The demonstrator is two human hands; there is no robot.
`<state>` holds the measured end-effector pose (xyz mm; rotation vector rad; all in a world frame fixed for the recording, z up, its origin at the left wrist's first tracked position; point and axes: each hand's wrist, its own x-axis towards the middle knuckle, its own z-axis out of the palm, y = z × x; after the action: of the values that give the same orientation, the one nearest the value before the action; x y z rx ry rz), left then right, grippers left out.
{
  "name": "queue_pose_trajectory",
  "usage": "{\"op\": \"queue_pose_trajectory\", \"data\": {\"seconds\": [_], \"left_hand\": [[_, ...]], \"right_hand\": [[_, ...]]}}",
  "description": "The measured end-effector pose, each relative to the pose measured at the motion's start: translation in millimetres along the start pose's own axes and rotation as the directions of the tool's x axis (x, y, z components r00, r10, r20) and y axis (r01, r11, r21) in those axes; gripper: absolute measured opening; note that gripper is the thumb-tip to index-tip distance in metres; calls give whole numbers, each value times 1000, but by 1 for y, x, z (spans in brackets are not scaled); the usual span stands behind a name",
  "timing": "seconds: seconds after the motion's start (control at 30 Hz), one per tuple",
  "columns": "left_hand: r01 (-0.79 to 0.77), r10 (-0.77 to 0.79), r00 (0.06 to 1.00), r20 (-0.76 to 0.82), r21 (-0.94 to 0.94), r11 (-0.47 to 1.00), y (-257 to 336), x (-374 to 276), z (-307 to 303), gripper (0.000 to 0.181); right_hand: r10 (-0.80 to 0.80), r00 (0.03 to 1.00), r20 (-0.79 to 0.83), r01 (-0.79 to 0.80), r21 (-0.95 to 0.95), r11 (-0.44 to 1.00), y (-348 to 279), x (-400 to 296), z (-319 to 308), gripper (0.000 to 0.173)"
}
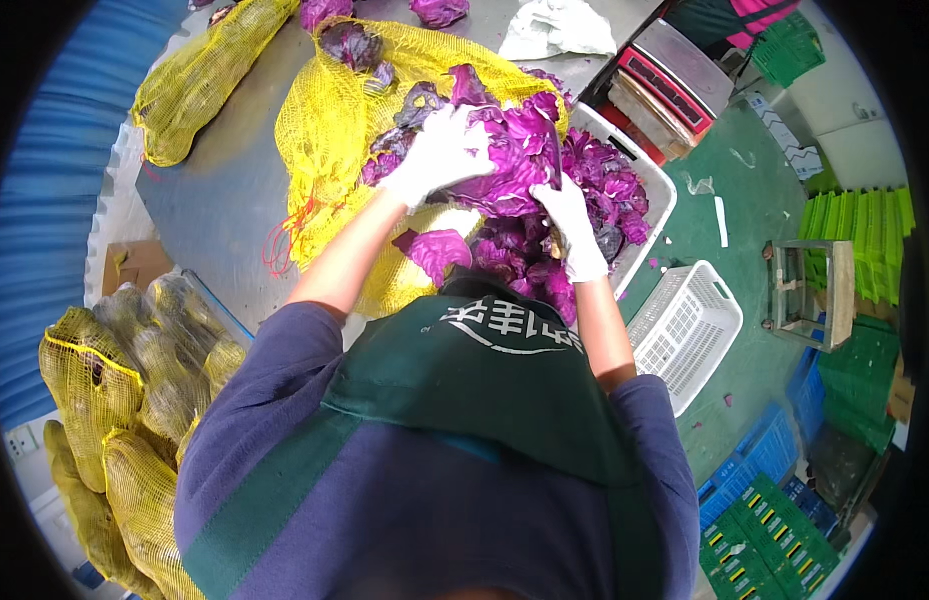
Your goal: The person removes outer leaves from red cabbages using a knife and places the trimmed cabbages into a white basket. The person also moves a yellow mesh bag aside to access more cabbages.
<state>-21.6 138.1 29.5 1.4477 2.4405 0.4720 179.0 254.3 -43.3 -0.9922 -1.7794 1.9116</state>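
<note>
White gloves cover both hands. My right hand (569,225) grips the lower right edge of a large loose bunch of purple cabbage leaves (517,157). My left hand (446,154) lies against the left side of the same leaves; its fingertips are partly lost in glare, so its hold is unclear. Under and left of them spreads a yellow mesh bag (322,127), with a dark red cabbage head (350,45) on its upper part. A white crate (663,199) full of purple leaves stands at the right, beside the metal table (209,202). A loose leaf (438,251) lies below my left hand.
A filled yellow mesh bag (209,82) lies at the table's upper left; more filled bags (142,487) are stacked lower left. A red-edged scale (667,82) stands upper right. A white basket (689,337) and wooden-framed stand (813,296) are on the green floor. Another person (742,19) is partly visible.
</note>
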Motion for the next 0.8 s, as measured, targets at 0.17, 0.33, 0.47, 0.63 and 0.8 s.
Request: {"op": "queue_pose_trajectory", "data": {"seconds": [0.17,0.33,0.47,0.63,0.8], "left_hand": [[138,-146,989,6,294,946,39,-12,2,110],[151,-103,984,144,-375,915,-75,-3,-7,105],[325,-69,923,380,-669,668,-117,-5,-24,114],[207,-132,976,172,-559,803,-76,-5,-3,116],[197,-212,960,182,96,976,-23,-9,-12,111]], "right_hand": [[-359,908,-215,179,-576,798,39,27,33,68],[243,959,-149,-216,175,961,40,-7,8,33],[160,964,-214,-145,81,986,109,-14,-63,56],[-418,884,-209,44,-854,519,0,-12,-18,100],[-550,810,-203,226,-757,614,-52,44,59,86]]}}
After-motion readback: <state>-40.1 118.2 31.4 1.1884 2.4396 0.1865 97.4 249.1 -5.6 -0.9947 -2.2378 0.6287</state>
